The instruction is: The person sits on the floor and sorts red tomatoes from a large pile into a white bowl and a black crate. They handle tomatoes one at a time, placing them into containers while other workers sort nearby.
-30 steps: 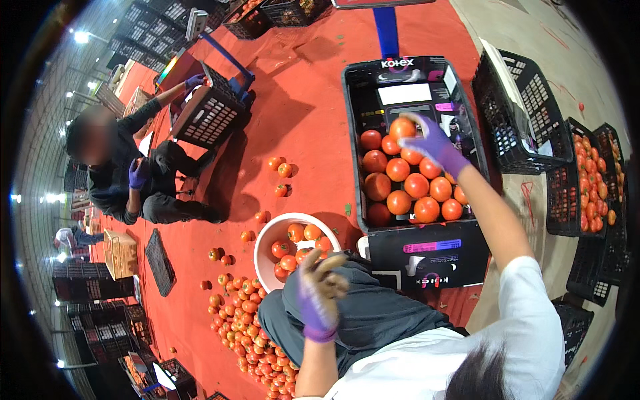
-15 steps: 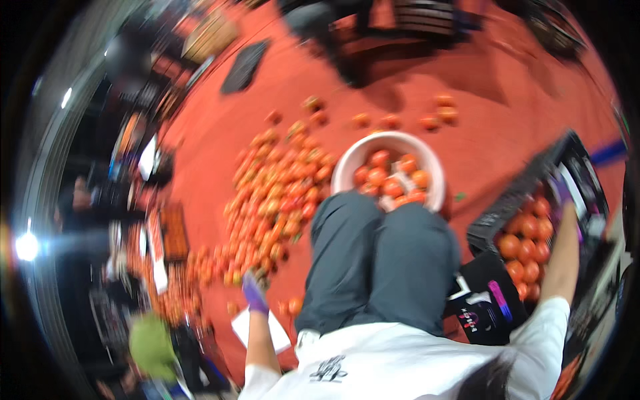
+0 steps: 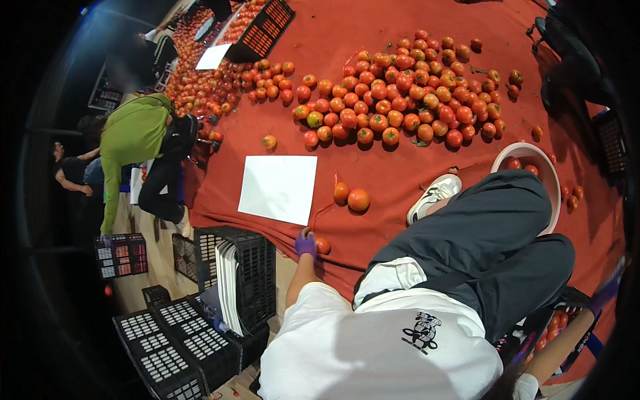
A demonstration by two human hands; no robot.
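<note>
Leftmost, a black slotted plastic crate (image 3: 257, 273) stands left of and behind the left grip. A flat white rectangular sheet (image 3: 277, 190) lies ahead of that grip on red cloth floor covering (image 3: 380, 163). The left grip (image 3: 306, 245), a purple-gloved hand with soiled fingertips, is at the cloth; whether it is released or clenched cannot be told. Just to its right rests a round red tomato (image 3: 323, 246), contact uncertain. A sound pick-up would probably set thumb and fingers around the fruit's widest part, press lightly against bruising, and lift clear of the cloth folds. Two round orange-red tomatoes (image 3: 359, 200) lie ahead and right, better grasped separately. Farther ahead spreads a loose heap of red and orange tomatoes (image 3: 403, 81). Well to the right, a round pale-pink basin (image 3: 548, 180) holds others. Rightmost, a black printed carton (image 3: 579, 350) containing tomatoes sits near the blurred, purple-gloved right grip (image 3: 608, 288), whose state cannot be told.
</note>
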